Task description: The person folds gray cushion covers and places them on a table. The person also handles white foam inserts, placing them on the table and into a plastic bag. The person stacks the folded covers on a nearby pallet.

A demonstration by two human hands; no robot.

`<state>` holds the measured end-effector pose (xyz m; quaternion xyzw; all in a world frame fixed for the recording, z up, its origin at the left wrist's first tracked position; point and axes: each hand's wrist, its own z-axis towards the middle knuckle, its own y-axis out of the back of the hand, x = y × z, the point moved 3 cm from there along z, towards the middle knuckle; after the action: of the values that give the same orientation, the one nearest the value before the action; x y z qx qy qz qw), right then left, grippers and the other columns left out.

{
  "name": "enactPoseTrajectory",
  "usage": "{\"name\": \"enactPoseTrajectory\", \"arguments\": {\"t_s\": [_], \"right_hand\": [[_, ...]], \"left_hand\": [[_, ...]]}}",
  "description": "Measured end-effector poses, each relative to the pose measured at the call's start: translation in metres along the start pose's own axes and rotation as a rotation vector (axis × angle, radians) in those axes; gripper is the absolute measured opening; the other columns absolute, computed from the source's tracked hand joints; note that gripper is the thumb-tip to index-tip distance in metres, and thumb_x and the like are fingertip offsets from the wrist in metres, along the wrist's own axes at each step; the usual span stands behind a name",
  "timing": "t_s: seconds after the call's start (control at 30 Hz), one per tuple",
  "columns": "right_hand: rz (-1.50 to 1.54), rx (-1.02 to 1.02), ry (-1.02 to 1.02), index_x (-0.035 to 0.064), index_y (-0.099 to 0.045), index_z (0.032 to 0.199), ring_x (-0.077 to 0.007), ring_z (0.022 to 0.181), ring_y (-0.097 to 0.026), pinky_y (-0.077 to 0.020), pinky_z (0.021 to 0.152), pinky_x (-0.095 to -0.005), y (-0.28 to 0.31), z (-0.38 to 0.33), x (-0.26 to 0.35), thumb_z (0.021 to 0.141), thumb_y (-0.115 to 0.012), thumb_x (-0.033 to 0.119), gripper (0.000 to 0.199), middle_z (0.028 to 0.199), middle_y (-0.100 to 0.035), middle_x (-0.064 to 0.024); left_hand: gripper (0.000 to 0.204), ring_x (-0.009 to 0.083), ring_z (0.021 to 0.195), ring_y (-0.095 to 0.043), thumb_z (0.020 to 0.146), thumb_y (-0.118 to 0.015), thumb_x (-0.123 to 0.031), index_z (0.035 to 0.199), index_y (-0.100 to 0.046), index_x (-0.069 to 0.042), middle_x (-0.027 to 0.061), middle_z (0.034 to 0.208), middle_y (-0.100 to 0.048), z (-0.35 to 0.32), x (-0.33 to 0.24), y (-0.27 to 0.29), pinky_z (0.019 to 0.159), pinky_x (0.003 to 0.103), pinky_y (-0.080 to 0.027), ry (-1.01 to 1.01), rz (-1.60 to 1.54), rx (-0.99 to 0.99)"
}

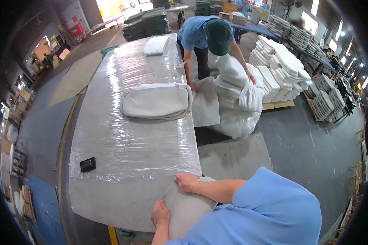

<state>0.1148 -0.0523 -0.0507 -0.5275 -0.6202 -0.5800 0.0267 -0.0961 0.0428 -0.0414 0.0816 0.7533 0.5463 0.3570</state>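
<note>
A light grey fabric cover [186, 212] lies against my body at the near right corner of the table. My left hand [161, 212] is closed on its left edge, with the fingertips partly hidden. Farther off, my right hand [187, 182] grips the cover's far edge, its fingers curled in a fist just above the tabletop. Both forearms come in from the lower right. On the plastic-wrapped table [122, 143], beyond my hands, sits a stack of folded light grey covers [155, 102].
A black box-like object [88, 164] rests near the table's left edge. Farther along lies a folded white piece [156, 45]. A co-worker in a green cap [218, 36] bends over bagged white pads [239, 92] at the right. Stacked white cushions [280, 61] stand behind.
</note>
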Motion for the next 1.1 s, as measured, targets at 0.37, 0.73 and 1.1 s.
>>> {"name": "enactPoseTrajectory", "arguments": {"t_s": [0.37,0.73,1.1], "right_hand": [[-0.023,-0.03,0.089,0.0052,-0.07,0.101,-0.0441,0.097,-0.069,-0.0522,0.083,-0.0552,-0.001,-0.009,-0.003,0.1,-0.057,0.034,0.032,0.098,-0.073,-0.024],[-0.015,0.011,0.038,0.0047,-0.068,0.103,-0.0451,0.097,-0.069,-0.0525,0.083,-0.0555,-0.009,0.0,-0.006,0.101,-0.055,0.036,0.034,0.098,-0.073,-0.025],[-0.022,0.018,-0.028,0.0067,-0.068,0.103,-0.0454,0.095,-0.069,-0.0518,0.082,-0.0571,-0.014,0.008,-0.011,0.101,-0.054,0.036,0.032,0.096,-0.072,-0.025]], "left_hand": [[0.038,0.0455,0.091,-0.065,0.101,-0.056,-0.036,0.09,-0.066,-0.001,0.0232,0.093,-0.069,-0.018,0.008,0.012,0.08,0.056,-0.05,-0.045,0.055,0.169],[0.03,0.0435,0.086,-0.064,0.101,-0.058,-0.03,0.088,-0.064,-0.004,0.02,0.089,-0.067,-0.014,0.012,0.007,0.075,0.054,-0.049,-0.071,-0.011,-0.033],[0.03,0.0435,0.083,-0.063,0.103,-0.056,-0.028,0.085,-0.06,-0.004,0.0209,0.086,-0.065,-0.003,0.015,0.001,0.071,0.053,-0.049,-0.028,-0.046,0.023]]}}
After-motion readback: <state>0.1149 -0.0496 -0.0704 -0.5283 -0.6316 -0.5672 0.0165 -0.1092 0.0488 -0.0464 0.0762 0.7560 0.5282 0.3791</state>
